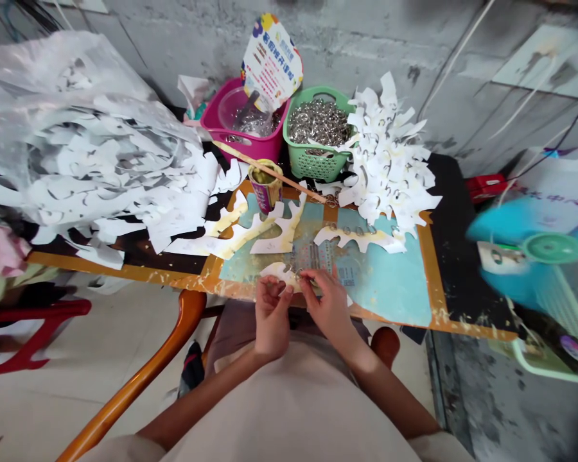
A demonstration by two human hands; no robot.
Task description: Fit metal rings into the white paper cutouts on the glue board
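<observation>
Left hand [271, 317] — fingers [268, 290] curled around a white paper cutout [277, 271]. Right hand [328, 305] — fingers [311, 277] pinching a small metal ring [297, 274] at the cutout's edge, above the blue surface [390, 289].

pink plastic basket [221, 122] | green lattice basket [313, 163] | white paper cutouts [388, 154], yellow-smeared | turquoise mat [390, 289], orange border

A loose, cream short-sleeved top [289, 410] covers the person's torso, its wide sleeve [436, 446] ending above the elbow. Taupe cloth [231, 330] covers the lap, and the left hand [271, 321] and right hand [328, 307] are bare.
</observation>
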